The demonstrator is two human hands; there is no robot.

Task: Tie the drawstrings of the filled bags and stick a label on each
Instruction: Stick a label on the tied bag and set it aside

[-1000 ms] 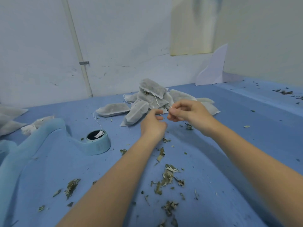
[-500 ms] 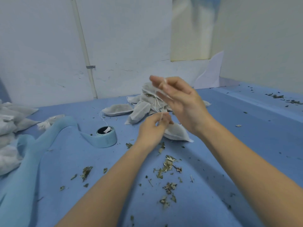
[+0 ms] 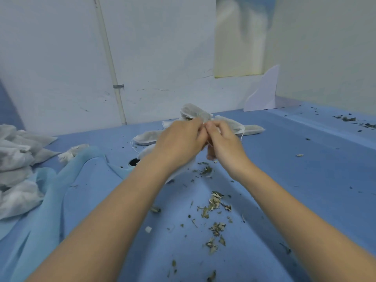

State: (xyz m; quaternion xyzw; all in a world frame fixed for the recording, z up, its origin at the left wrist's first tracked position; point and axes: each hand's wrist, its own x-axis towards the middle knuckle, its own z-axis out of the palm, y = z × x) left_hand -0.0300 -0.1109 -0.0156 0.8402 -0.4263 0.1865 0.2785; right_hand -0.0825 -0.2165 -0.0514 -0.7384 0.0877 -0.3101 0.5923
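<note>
A bag (image 3: 179,171) is gripped by the left hand (image 3: 179,143) and right hand (image 3: 225,145); the tape roll (image 3: 134,162) is largely hidden behind the left wrist, and dried leaf scraps (image 3: 215,202) are scattered on the table (image 3: 305,180) nearer.

Both bare forearms reached forward and converged, bringing the hands together. The left hand (image 3: 179,142) showed its back, knuckles up, its fingers (image 3: 196,124) curled down toward the thumb. The right hand (image 3: 225,144) sat just beside it, its fingers (image 3: 216,126) bent in a pinch, tips meeting the left fingertips. What lay between those fingertips was too small to tell.
</note>
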